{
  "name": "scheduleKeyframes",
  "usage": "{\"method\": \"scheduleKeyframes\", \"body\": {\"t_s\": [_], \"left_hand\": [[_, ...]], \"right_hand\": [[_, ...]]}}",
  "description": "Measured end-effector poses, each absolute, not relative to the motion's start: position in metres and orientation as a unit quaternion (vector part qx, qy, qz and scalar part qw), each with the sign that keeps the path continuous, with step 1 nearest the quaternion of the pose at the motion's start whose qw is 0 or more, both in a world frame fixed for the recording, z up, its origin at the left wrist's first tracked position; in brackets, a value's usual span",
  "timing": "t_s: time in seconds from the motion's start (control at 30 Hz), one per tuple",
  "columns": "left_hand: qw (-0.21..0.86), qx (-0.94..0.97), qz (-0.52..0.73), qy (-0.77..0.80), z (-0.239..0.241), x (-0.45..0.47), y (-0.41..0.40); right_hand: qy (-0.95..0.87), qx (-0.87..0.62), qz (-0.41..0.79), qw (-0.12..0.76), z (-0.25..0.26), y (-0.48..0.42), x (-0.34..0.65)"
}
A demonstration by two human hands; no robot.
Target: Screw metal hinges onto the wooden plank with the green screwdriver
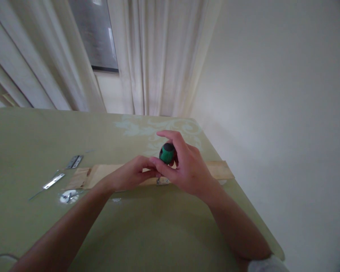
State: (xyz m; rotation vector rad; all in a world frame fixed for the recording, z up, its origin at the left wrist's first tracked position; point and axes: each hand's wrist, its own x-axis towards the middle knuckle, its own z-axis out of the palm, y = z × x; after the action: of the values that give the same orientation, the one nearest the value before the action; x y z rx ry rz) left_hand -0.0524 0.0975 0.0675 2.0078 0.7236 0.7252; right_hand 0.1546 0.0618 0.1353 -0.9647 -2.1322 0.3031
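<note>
My right hand [188, 166] is closed around a screwdriver [166, 153] with a green and black handle, held upright with its butt end towards me. Its index finger arches over the top of the handle. My left hand [132, 173] reaches in from the left, thumb and fingers pinched together low beside the screwdriver. What those fingertips grip is hidden. Just below them, a small metal hinge [162, 181] sits at the near edge of a pale wooden board [102, 173]. The screwdriver's tip is out of sight behind my hands.
On the green table [147, 230], left of the board, lie a folded hinge [74, 161] and a bright metal plate [53, 181]. Near them is a whitish round patch [69, 196] with small metal pieces. Beyond the table hang curtains [158, 56]; a wall [272, 113] rises at right.
</note>
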Motion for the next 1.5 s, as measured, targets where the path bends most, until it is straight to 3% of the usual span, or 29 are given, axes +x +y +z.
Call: {"method": "scheduleKeyframes", "body": {"t_s": [0.97, 1.23, 1.5], "left_hand": [[0.444, 0.772, 0.32, 0.324, 0.071, -0.049, 0.095], [0.346, 0.87, 0.167, 0.308, 0.072, -0.063, 0.097], [0.243, 0.914, 0.106, 0.307, 0.064, -0.048, 0.097]], "right_hand": [[-0.827, -0.375, 0.108, 0.405, 0.136, 0.06, 0.154], [-0.793, -0.402, 0.015, 0.457, 0.146, 0.061, 0.165], [-0.812, -0.422, 0.011, 0.404, 0.146, 0.063, 0.166]]}}
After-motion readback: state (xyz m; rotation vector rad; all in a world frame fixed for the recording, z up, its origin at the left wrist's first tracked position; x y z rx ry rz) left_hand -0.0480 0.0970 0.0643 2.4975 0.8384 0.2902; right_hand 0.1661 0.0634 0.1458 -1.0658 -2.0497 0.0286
